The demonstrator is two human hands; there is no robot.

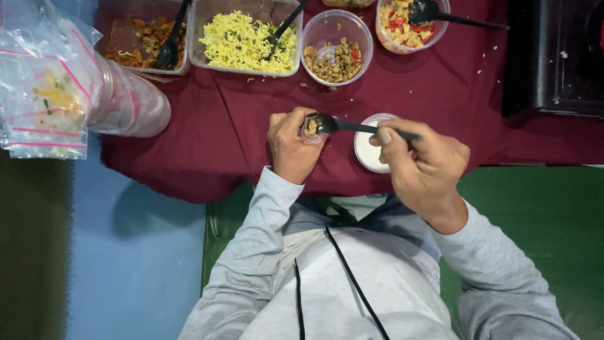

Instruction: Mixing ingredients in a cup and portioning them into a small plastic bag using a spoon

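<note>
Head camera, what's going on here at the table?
A person in a grey top holds a small clear cup in the left hand and presses a black spoon of filling into it with the right hand. Beyond them, on a maroon cloth, stand tubs of noodles, beans and other toppings.

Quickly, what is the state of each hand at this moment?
Left hand: closed around a small clear bag with some filling in it.
Right hand: closed on the handle of a black spoon, its bowl at the bag's mouth.
</note>
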